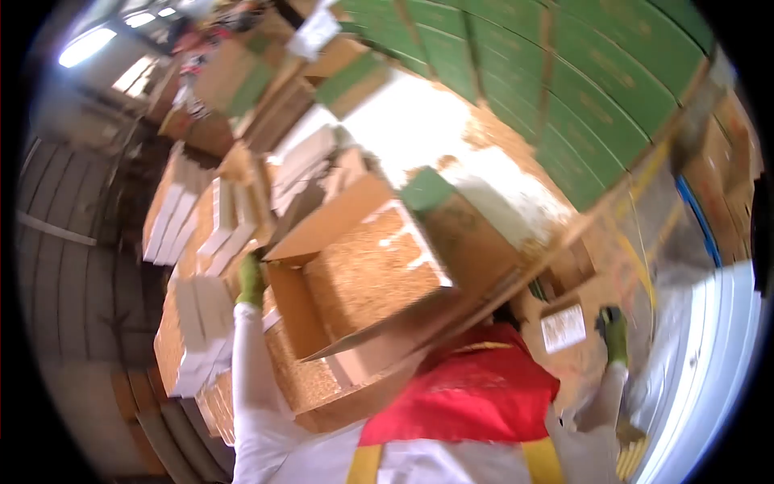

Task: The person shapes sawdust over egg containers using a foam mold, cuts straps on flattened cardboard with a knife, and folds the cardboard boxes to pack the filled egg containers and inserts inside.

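An open cardboard box (318, 302) sits tilted in front of me, wood-chip texture showing within it. My left hand (251, 278), in a green glove with dark fingertips, is closed at the box's left corner. Part of its fingers is hidden there. Off to the right, my right hand (613, 332), also gloved, is apart from that box. It hangs beside a piece of cardboard bearing a white printed label (563, 328). Blur hides how its fingers are set, and no held thing shows in it.
White-edged stacked panels (201, 315) stand on the left. Green stacked boxes (597, 81) form a wall at the upper right. Another carton with a green flap (468, 218) adjoins the open box. A blue strip (697, 219) lies at the right.
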Available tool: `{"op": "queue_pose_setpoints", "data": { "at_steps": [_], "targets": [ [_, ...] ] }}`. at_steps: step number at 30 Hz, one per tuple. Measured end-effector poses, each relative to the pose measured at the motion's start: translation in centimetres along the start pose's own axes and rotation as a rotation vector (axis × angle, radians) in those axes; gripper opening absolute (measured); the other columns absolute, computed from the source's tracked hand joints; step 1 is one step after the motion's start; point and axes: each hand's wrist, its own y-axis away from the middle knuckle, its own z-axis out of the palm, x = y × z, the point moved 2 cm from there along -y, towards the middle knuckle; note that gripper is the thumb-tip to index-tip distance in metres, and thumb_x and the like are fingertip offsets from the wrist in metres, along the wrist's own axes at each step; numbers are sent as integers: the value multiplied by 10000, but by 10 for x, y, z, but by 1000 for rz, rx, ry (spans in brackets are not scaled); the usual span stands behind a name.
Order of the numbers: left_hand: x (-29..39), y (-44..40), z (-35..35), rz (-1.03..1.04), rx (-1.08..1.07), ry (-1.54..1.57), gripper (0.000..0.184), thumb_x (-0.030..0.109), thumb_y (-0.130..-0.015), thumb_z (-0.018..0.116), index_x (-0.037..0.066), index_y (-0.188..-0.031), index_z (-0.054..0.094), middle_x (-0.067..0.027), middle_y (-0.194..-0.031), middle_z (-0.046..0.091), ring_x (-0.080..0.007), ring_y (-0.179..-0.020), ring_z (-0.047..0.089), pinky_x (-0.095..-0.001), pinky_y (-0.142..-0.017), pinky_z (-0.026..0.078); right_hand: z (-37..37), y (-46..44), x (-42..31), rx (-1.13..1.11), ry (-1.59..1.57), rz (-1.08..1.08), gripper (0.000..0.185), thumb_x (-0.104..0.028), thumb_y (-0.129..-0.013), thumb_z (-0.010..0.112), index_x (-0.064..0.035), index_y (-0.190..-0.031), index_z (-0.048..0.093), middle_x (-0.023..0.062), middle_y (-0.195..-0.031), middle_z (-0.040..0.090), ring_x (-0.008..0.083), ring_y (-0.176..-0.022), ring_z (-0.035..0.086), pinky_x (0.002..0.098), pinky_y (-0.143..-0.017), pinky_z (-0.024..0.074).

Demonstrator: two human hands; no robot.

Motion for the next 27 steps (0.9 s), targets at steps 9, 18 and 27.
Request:
{"op": "queue_pose_setpoints", "data": {
  "at_steps": [9, 18, 27],
  "targets": [
    [67, 57, -106, -20, 341, -172, 333, 328, -679, 820, 87, -886, 722, -114, -756, 690, -269, -660, 646, -369, -619, 490, 45, -28, -263, -326, -588, -118, 148, -21, -909, 572, -11, -1056, 587, 29, -838, 584, 126, -712, 570, 252, -635, 481],
    [192, 121, -144, 462, 452, 295, 356, 59, -662, 759, 33, -1006, 670, -148, -1035, 640, -320, -918, 636, -361, -835, 498, 59, 28, -607, 64, -276, -1181, 660, -229, -789, 770, 13, -1324, 470, 167, -1299, 552, 303, -1288, 465, 398, -1057, 385],
    [170, 114, -73, 228, 406, -45, 565, 23, -716, 675, 106, -1264, 566, -131, -1243, 574, -344, -1162, 512, -429, -1005, 412, 110, 51, -653, -334, 351, -1942, 253, -115, -769, 631, -145, -1013, 688, 31, -947, 630, 236, -775, 586, 362, -645, 468]
  ]
}}
